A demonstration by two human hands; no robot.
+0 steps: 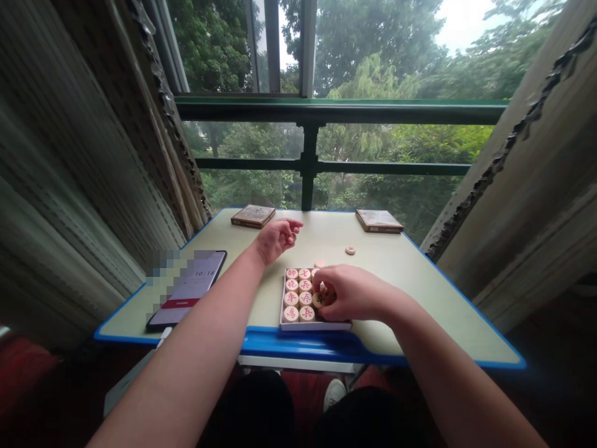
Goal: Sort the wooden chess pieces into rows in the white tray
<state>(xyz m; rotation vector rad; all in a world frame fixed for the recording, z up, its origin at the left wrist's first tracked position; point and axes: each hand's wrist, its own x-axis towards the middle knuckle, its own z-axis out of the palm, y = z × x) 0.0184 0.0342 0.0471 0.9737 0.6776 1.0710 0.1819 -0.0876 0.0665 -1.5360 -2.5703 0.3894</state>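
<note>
A shallow white box [282, 311] near the table's front edge holds rows of round wooden Chinese chess pieces [305, 298] with red characters. My right hand [359, 292] reaches over the box's right side, fingers curled down around a Chinese chess piece [319, 300] with a dark character. That hand hides most of the right part of the box. Above the table, beyond the box and to its left, is my left hand [278, 240]. Its fingers are curled in, the index finger straighter; whatever they hold is hidden. Just behind the box lies a loose piece [319, 264], and another piece [350, 251] lies farther right.
Two flat boxes, a left box [253, 215] and a right box [379, 221], lie at the table's far corners. A phone [200, 283] with a cable rests at the left. The table [443, 311] has a blue edge and stands by a railed window between curtains.
</note>
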